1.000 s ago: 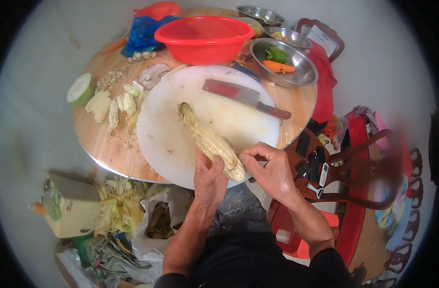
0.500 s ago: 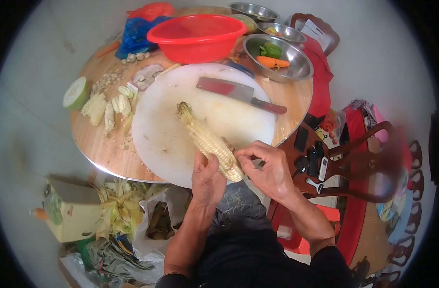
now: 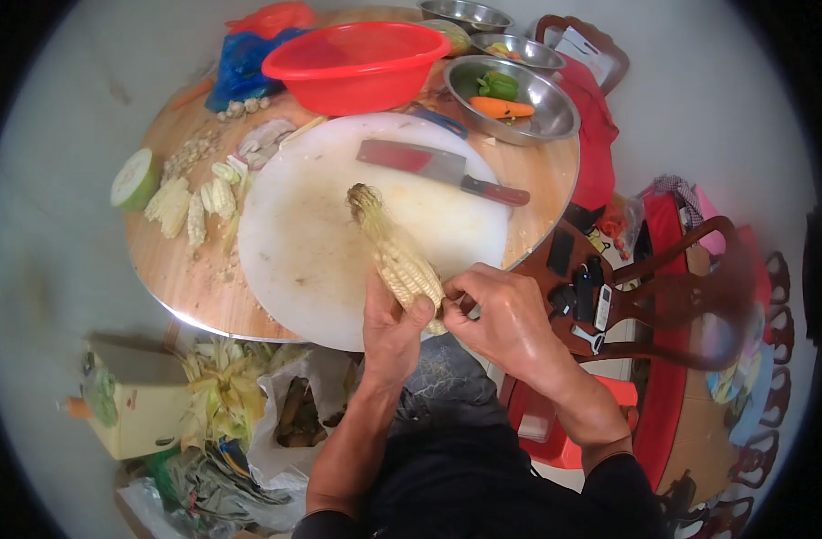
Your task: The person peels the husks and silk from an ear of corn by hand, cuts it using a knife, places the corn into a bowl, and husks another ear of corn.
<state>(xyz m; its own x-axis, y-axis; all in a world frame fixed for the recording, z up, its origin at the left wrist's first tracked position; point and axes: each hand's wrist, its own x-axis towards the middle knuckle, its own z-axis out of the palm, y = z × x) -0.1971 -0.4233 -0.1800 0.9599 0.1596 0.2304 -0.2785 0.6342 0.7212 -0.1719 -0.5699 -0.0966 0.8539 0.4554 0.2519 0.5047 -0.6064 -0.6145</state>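
A pale ear of corn (image 3: 402, 260) slants over the near edge of the round white cutting board (image 3: 294, 242). Its brown silk tip points away from me. My left hand (image 3: 391, 337) is wrapped round its lower left side, thumb across the kernels. Against the right side of the ear, my right hand (image 3: 505, 314) has its thumb and fingertips pinched together; whatever is between them is hidden. A cleaver (image 3: 415, 160) with a dark red handle lies flat on the board beyond the corn.
Corn pieces (image 3: 173, 205) and a cut green gourd (image 3: 134, 178) sit left on the wooden table. At the back are a red basin (image 3: 357, 76) and a steel bowl (image 3: 555, 121) with a carrot and green pepper. Husks (image 3: 222, 386) and a white bag (image 3: 272, 449) lie below left.
The ear of corn has turned slightly in my left hand, and its tip has shifted a little to the right. My left thumb now lies further right across the kernels. My right hand remains beside it.
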